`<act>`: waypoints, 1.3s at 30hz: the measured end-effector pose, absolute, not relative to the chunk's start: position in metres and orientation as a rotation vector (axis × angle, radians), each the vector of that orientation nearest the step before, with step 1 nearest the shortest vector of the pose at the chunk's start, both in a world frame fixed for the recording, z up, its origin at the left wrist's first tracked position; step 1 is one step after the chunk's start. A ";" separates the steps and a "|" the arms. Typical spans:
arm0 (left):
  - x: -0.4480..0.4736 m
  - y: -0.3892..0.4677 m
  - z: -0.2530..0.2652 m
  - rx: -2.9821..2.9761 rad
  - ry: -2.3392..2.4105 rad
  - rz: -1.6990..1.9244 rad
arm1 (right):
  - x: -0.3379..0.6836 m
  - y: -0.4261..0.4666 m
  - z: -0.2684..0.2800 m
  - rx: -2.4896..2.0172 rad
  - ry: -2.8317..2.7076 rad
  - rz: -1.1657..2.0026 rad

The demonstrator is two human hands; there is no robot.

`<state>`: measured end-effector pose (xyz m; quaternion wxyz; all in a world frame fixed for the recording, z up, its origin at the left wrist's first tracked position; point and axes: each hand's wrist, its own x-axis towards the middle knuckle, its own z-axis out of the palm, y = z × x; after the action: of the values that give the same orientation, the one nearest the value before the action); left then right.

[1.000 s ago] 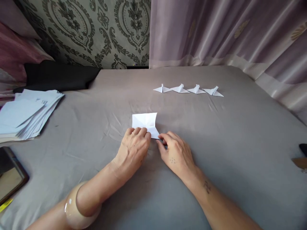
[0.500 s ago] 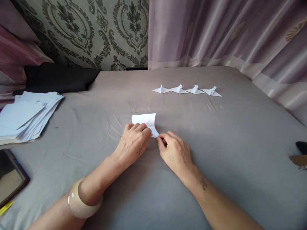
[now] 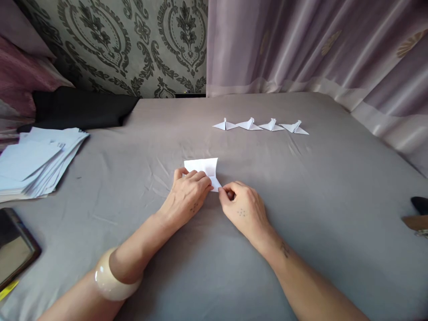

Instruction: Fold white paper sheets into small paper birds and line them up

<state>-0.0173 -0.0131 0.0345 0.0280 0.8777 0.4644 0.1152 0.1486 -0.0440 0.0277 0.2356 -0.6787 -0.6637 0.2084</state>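
Note:
A small white sheet of paper lies on the grey cloth in front of me, with a crease across it and its lower right corner drawn to a point. My left hand rests over its near left part, fingers curled and pressing it down; the paper beneath is hidden. At the pointed corner, my right hand pinches the paper's tip between thumb and forefinger. Beyond my hands, several folded white paper birds stand in a row.
A stack of white paper lies at the left, with a black cloth behind it. Nearer is a dark phone-like device beside something yellow. A dark and brown object shows at the right edge. Curtains hang behind.
Both hands stay at the paper. My right hand has turned slightly at the wrist, and my left thumb side has lifted a little. The paper has hardly moved.

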 end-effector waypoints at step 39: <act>-0.019 -0.003 0.031 2.757 1.354 0.380 | 0.154 -0.055 0.030 -1.420 -1.952 0.457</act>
<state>-0.0189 -0.0030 0.0315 0.0235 0.8906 0.4374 0.1226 0.1540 -0.0551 0.0303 0.3357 -0.5444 -0.7485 0.1752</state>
